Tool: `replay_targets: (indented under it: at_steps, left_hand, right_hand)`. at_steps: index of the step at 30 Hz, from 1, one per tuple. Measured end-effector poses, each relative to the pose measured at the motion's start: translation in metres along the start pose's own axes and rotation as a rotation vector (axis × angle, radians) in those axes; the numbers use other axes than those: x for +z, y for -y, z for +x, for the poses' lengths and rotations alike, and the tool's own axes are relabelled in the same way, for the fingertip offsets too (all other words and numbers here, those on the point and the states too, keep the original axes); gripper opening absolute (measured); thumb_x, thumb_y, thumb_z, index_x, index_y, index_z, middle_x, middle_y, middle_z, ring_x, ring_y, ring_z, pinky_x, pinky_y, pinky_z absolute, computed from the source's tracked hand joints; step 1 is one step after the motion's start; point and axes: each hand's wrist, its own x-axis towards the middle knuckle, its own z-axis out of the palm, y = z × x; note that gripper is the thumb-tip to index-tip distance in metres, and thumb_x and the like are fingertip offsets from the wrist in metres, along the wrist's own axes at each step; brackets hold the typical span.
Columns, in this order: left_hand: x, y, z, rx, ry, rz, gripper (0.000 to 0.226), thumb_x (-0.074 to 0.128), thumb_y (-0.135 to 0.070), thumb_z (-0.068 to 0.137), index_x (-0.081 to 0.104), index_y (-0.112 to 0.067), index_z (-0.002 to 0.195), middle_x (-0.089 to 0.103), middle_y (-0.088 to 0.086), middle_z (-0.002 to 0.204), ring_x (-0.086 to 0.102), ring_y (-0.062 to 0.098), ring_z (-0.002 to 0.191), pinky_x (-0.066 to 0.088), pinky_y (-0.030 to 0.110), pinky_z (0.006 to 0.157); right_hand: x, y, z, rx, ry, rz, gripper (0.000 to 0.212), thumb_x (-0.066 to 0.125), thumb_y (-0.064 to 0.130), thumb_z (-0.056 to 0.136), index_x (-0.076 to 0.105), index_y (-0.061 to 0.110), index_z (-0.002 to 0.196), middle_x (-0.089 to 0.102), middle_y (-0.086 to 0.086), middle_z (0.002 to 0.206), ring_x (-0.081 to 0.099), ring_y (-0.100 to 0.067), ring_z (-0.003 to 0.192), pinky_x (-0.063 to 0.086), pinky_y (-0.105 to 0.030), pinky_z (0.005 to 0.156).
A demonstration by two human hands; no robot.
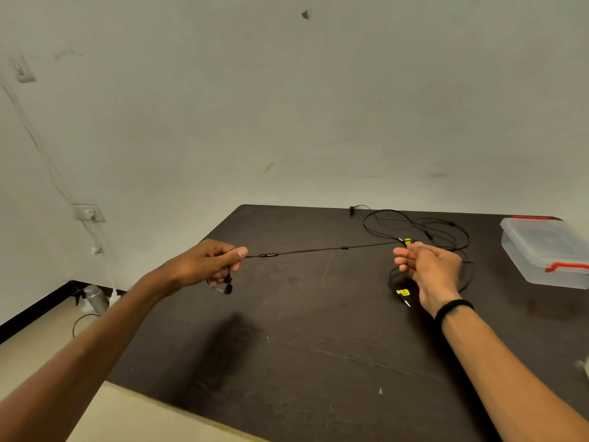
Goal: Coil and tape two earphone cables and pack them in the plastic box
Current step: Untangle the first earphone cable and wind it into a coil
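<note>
Left hand (pixel 212 261) curled tight, thumb pressed over forefinger, pinching one end of a black earphone cable (pixel 318 249); two earbuds (pixel 227 283) dangling just under the fist. Right hand (pixel 425 264) looser, palm turned inward, fingers half bent, the fingertips meeting the other end of the same cable near a yellow tag (pixel 407 241); exact grip there too small to make out, though the cable running taut into it suggests a light pinch.

Between the two hands, the cable drawn out nearly straight, held above the table (pixel 287 362), long axis running left to right, roughly parallel to the far edge, rising slightly toward the right. An inline remote (pixel 268 255) near the left hand, a small slider (pixel 344 247) past the middle. Earbud end at the left, plug end at the right, so probably a matter of winding from one hand toward the other, either hand equally placed to start.

Behind and beneath the right hand, a second earphone cable (pixel 414 223) lying in loose tangled loops toward the far right corner, untouched, one bud (pixel 352 208) at the far edge. Its plug with another yellow tag (pixel 403 293) on the table just beside the right wrist.

Plastic box (pixel 541 250) with red clips, lid on, at the right edge, nearer the right hand, well apart from the left.

No tape in view.
</note>
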Motion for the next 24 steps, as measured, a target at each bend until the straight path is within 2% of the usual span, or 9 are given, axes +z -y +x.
replay_targets:
  at_steps: [5,7,9,10,12,14,18,22,24]
  left_hand:
    - [0.0,0.002,-0.011,-0.12,-0.03,-0.059,0.043,0.056,-0.05,0.101,0.069,-0.013,0.083,0.037,-0.003,0.057,0.036,0.009,0.052,0.041,0.023,0.055]
    - [0.011,0.001,-0.013,-0.185,-0.115,-0.271,0.039,0.059,-0.044,0.101,0.067,-0.01,0.086,0.031,-0.002,0.057,0.028,0.009,0.047,0.034,0.02,0.047]
    - [0.029,-0.006,-0.012,-0.251,-0.216,-0.483,0.034,0.058,-0.039,0.104,0.064,-0.01,0.088,0.028,-0.004,0.054,0.022,0.007,0.043,0.024,0.018,0.039]
    - [0.039,-0.013,-0.011,-0.27,-0.251,-0.568,0.032,0.057,-0.036,0.105,0.062,-0.01,0.088,0.028,-0.005,0.052,0.02,0.006,0.041,0.021,0.017,0.037]
    - [0.061,-0.028,-0.006,-0.278,-0.273,-0.681,0.031,0.055,-0.033,0.107,0.061,-0.011,0.086,0.03,-0.006,0.05,0.02,0.005,0.039,0.018,0.017,0.036]
    - [0.085,-0.046,0.001,-0.271,-0.283,-0.746,0.031,0.054,-0.032,0.108,0.062,-0.011,0.085,0.034,-0.006,0.051,0.024,0.005,0.038,0.022,0.017,0.037]
    - [0.133,-0.081,0.014,-0.213,-0.258,-0.806,0.027,0.05,-0.022,0.109,0.07,-0.008,0.096,0.056,0.0,0.063,0.049,0.006,0.048,0.051,0.022,0.053]
    - [0.17,-0.096,0.028,-0.065,-0.227,-0.493,0.027,0.06,-0.028,0.103,0.08,-0.018,0.088,0.074,0.001,0.078,0.071,0.015,0.076,0.063,0.037,0.086]
    - [0.174,-0.101,0.032,0.034,-0.323,-0.168,0.029,0.062,-0.032,0.1,0.081,-0.019,0.083,0.076,-0.004,0.071,0.073,0.01,0.07,0.062,0.026,0.072]
  right_hand:
    - [-0.006,0.008,0.006,0.068,-0.071,0.061,0.02,0.046,-0.002,0.105,0.062,-0.001,0.093,0.074,-0.03,0.107,0.069,-0.013,0.049,0.056,-0.02,0.047]
    - [-0.003,0.007,0.003,0.052,-0.038,-0.002,0.023,0.037,-0.001,0.107,0.055,-0.006,0.121,0.073,-0.032,0.105,0.071,-0.022,0.055,0.058,-0.025,0.048]
    - [0.004,0.004,-0.01,-0.035,0.033,-0.122,0.047,0.036,0.0,0.106,0.033,0.01,0.152,0.074,-0.028,0.097,0.071,-0.028,0.061,0.058,-0.034,0.051]
    - [0.009,0.002,-0.019,-0.139,0.055,-0.224,0.044,0.041,0.005,0.105,0.034,0.017,0.147,0.075,-0.024,0.092,0.071,-0.026,0.058,0.057,-0.036,0.052]
    - [0.02,0.004,-0.043,-0.405,0.036,-0.5,0.015,0.052,0.022,0.104,0.045,0.018,0.118,0.074,-0.012,0.08,0.07,-0.021,0.055,0.055,-0.038,0.059]
    - [0.027,0.004,-0.062,-0.568,0.053,-0.674,0.03,0.055,0.041,0.105,0.053,0.014,0.094,0.069,-0.007,0.072,0.069,-0.025,0.064,0.052,-0.037,0.064]
    - [0.029,-0.009,-0.086,-0.356,0.437,-0.561,0.065,0.048,0.061,0.105,0.069,0.005,0.079,0.073,-0.011,0.066,0.075,-0.025,0.062,0.064,-0.046,0.068]
    - [0.03,-0.015,-0.087,-0.047,0.666,-0.262,0.063,0.048,0.062,0.104,0.08,0.008,0.104,0.081,-0.018,0.1,0.079,-0.033,0.097,0.062,-0.045,0.092]
    - [0.029,-0.009,-0.087,0.032,0.715,-0.166,0.054,0.047,0.051,0.109,0.077,0.007,0.112,0.08,-0.016,0.102,0.078,-0.028,0.091,0.061,-0.039,0.084]
